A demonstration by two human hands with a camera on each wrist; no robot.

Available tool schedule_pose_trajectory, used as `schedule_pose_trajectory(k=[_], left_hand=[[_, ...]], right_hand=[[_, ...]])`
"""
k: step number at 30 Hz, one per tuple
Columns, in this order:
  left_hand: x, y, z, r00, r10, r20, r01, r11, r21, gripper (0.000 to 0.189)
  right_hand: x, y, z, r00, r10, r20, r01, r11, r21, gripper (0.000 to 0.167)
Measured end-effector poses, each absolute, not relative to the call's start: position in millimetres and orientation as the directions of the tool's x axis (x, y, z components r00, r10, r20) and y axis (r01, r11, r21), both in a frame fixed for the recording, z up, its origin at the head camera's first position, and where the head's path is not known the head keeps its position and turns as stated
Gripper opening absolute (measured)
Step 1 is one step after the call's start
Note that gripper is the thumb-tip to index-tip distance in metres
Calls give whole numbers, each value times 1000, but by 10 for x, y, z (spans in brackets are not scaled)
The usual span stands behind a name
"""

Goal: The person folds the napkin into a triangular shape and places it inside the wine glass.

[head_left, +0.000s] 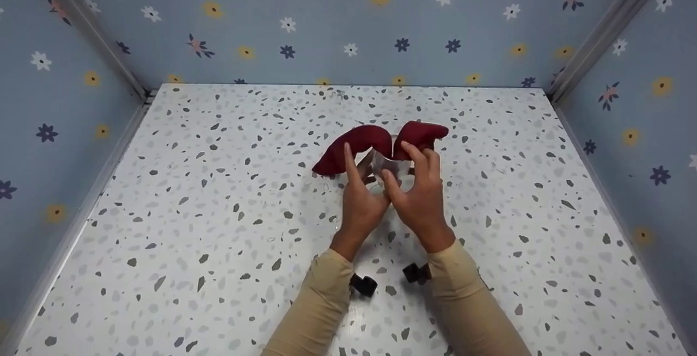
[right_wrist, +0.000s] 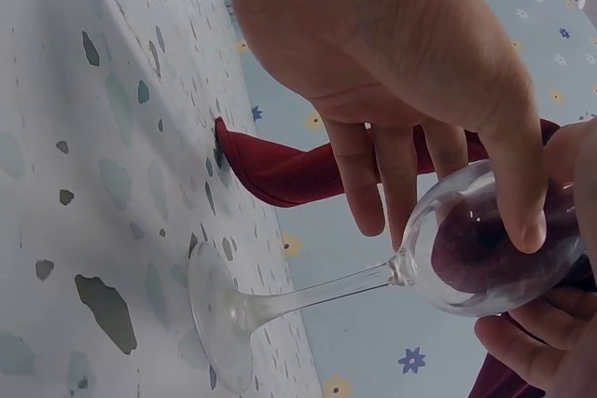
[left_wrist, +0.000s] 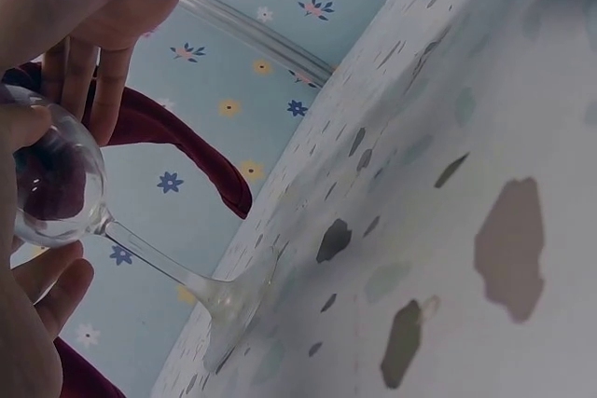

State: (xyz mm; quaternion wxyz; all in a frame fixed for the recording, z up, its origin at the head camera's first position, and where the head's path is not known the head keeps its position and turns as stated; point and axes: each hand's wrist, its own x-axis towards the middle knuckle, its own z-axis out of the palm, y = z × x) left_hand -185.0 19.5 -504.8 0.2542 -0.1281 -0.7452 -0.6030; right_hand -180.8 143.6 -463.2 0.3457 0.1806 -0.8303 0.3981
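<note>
A stemmed wine glass (right_wrist: pixel 457 240) stands between both hands, its foot at the tabletop. Dark red cloth (head_left: pixel 359 141) is bunched inside the bowl, with one end spreading left over the rim and another piece (head_left: pixel 419 133) spreading right. My left hand (head_left: pixel 362 203) grips the bowl from the left; the right wrist view has its thumb laid on the glass and fingers behind. From the right, my right hand (head_left: pixel 422 198) holds the bowl, thumb on the near side, index finger at the cloth. Fingers partly hide the bowl in the head view.
The white speckled tabletop (head_left: pixel 218 236) spreads around the glass. Flower-patterned blue panels (head_left: pixel 326 29) stand behind it and on both sides. Small black wrist cameras (head_left: pixel 364 285) hang by both sleeves.
</note>
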Motion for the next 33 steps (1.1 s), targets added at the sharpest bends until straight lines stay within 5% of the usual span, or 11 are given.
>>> schedule_pose_trajectory(k=[11,33], left_hand=[[-1845,216,-5003,-830,-126,543,526,148,838,107],[-1832,189,-4951,-841,-86,534,513,188,838,103]], right_hand=[[-1788,1442,-4613,-693,-37,720,-591,601,-538,57],[-1821,1534,-4558,-720,-78,690,-600,569,-562,67]])
